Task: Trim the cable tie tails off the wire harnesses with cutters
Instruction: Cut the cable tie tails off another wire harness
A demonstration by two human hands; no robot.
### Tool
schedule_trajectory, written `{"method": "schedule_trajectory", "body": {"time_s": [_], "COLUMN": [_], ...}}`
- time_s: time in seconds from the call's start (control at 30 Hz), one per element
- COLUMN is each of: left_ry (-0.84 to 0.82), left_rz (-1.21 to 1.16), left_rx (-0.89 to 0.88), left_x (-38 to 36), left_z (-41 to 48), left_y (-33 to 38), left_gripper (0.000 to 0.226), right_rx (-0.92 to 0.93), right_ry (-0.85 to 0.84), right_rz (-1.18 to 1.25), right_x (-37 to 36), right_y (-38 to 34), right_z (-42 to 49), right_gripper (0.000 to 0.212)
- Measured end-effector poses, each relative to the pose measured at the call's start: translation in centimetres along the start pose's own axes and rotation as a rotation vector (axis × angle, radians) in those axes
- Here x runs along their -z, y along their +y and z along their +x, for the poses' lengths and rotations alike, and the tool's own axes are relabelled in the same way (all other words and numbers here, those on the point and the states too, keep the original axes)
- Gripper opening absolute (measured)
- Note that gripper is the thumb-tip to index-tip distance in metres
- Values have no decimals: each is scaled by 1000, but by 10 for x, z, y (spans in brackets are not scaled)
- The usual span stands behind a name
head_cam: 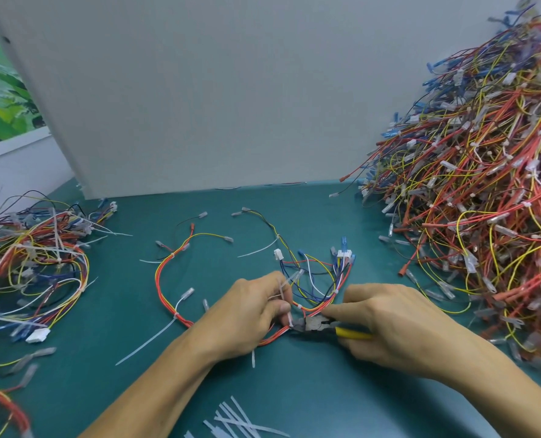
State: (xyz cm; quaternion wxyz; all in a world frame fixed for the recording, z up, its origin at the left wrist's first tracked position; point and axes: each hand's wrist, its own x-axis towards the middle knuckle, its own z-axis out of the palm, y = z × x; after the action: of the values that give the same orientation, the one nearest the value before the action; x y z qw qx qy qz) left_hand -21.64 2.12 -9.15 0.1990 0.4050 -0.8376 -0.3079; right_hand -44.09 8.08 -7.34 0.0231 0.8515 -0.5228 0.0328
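Two bare hands meet over one wire harness (158, 276) spread on the green table (104, 390), midway through a trimming job. The left hand (256, 306) has its fingers curled round the bundle's red and yellow wires and pinches a white cable tie tail (281, 290) upright against them. The right hand (386, 320) is wrapped tight round the yellow handles of the cutters (313, 325), whose dark head lies low over the table with its nose touching the bundle just beside the left thumb. Whether the jaws are closed on the plastic is too small to tell. The step in hand appears to be the cut itself at this tie. The next move likely calls for a firm squeeze with the blades flush to the tie's head and clear of the wire insulation. After that comes a shift leftwards along the same harness, where a long untrimmed tail (147, 341) juts from a tie on the red loop. A high heap of harnesses (484, 184) rises on the right against a pale panel (199, 90). A smaller pile (35, 263) bristling with long tails lies at the left, and a scatter of offcuts (237, 422) sits at the near edge, suggesting plenty of work remains.
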Motion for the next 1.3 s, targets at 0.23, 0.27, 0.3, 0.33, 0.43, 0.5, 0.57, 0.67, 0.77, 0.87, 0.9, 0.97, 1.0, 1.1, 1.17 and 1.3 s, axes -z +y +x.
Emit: {"method": "schedule_trajectory", "body": {"time_s": [0.23,0.27,0.3,0.33,0.43,0.5,0.57,0.67,0.77,0.87,0.9,0.97,1.0,1.1,1.17,1.3], "left_ry": [-3,-1,2,3,3,1,2,11,22,59,85,169,213,290,299,250], "left_rz": [-3,-4,-6,-8,-11,-8,-9,-2,-27,-247,-374,-649,-770,-989,-1005,-1004], "left_rx": [0,0,0,-1,-1,-3,0,14,18,26,42,76,83,96,113,144], "left_x": [0,0,0,0,1,1,1,-1,-1,3,4,8,11,25,36,49], "left_z": [0,0,0,0,0,0,0,1,0,-1,-1,0,0,-1,-3,-12], "left_y": [0,0,1,1,2,1,1,-1,-2,-3,-2,1,3,7,8,6], "left_gripper": [22,22,22,21,19,19,18,20,20,19,21,26,24,17,20,22], "right_rx": [7,10,12,12,13,15,14,18,5,-10,-20,-56,-67,-27,-2,0], "right_ry": [-6,-3,-3,-6,-17,-27,-47,-70,-83,-85,-73,-35,-16,21,28,38], "right_rz": [6,-6,-16,-28,-67,-82,-85,-92,-85,-28,11,74,93,143,96,-32], "right_x": [-2,-1,-1,-1,-1,0,0,0,-1,1,2,3,3,0,-3,-9], "right_y": [2,2,2,1,1,0,0,-1,0,3,4,5,4,0,-4,-12], "right_z": [2,3,3,3,2,1,1,1,0,0,0,1,1,2,1,0], "right_gripper": [37,37,37,37,37,35,32,27,25,28,29,29,29,27,31,41]}}
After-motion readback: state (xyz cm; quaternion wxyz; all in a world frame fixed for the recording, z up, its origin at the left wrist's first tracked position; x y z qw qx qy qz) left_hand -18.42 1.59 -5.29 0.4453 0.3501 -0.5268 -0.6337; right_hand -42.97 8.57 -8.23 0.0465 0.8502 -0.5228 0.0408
